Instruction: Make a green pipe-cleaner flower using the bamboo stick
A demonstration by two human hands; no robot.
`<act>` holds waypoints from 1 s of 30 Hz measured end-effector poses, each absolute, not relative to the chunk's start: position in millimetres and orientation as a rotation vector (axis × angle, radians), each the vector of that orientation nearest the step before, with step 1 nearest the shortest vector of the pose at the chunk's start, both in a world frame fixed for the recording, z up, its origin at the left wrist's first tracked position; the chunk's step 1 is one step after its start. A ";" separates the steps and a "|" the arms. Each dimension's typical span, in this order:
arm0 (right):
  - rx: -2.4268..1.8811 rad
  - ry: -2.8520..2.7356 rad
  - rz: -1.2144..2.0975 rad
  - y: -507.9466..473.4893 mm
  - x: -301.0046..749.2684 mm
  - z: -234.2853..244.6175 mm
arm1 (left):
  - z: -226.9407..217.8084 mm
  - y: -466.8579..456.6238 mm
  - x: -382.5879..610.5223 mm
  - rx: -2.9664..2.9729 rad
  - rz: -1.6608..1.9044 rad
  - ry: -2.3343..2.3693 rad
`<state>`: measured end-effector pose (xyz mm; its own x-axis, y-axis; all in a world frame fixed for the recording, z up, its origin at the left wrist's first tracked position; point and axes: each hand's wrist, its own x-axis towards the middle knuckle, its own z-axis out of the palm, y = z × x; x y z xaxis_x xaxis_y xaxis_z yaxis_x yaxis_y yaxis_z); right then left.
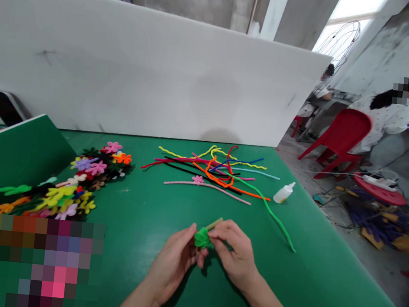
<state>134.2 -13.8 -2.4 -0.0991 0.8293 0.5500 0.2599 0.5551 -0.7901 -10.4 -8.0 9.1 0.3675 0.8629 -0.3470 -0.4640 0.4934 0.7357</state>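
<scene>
**Obs.: green felt piece pinched between both hands**

Left hand point(176, 259) and right hand point(236, 253) are both closed narrow, with the fingertips gripping the green felt piece point(202, 238) from opposite sides. They hold it just above the table point(156, 207).

Judged reason: a small, floppy piece is likely steadier with a pinch on each side, and lifting it lets the fingers reach round it.

The piece is bright green and bunched into a lobed knot. A tan stick point(215, 223) pokes out of it, up and to the right, by the right fingertips. Whether the two are joined cannot be told.

- **Left of the piece, slightly beyond:** a heap of felt flowers point(78, 185) in many colours.
- **Right of it:** a long green pipe cleaner point(274, 218).
- **Beyond it:** a pink stem with a pink flower point(197, 180), then loose pipe cleaners point(214, 166) in a tangle.
- **Beyond and to the right:** a glue bottle point(283, 193) on its side.
- **Farthest:** a white partition point(154, 71).
</scene>
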 end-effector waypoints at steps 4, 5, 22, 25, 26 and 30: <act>-0.909 -1.674 0.574 -15.1 133.3 -3.6 | 10.0 -7.6 -11.8 0.454 0.920 0.720; -0.906 -1.672 0.572 -15.2 133.0 -3.6 | 10.4 -7.8 -12.3 0.438 0.928 0.706; -0.967 -1.499 0.775 -14.1 127.9 -0.9 | 9.5 -8.9 -9.9 0.864 1.099 1.000; -0.971 -1.552 0.740 -14.6 129.1 0.1 | 6.7 -7.9 -11.2 0.890 1.095 1.016; -0.978 -1.568 0.733 -14.7 129.5 0.4 | 6.2 -7.7 -11.3 0.888 1.097 1.017; -1.015 -1.649 0.705 -14.2 131.4 0.9 | 5.2 -7.1 -11.2 0.847 1.102 0.996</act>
<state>131.4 -14.2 0.9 -0.1136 0.8816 0.4581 0.2779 0.4709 -0.8373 -11.2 -7.1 5.2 0.1408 0.9668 -0.2134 -0.3094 0.2477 0.9181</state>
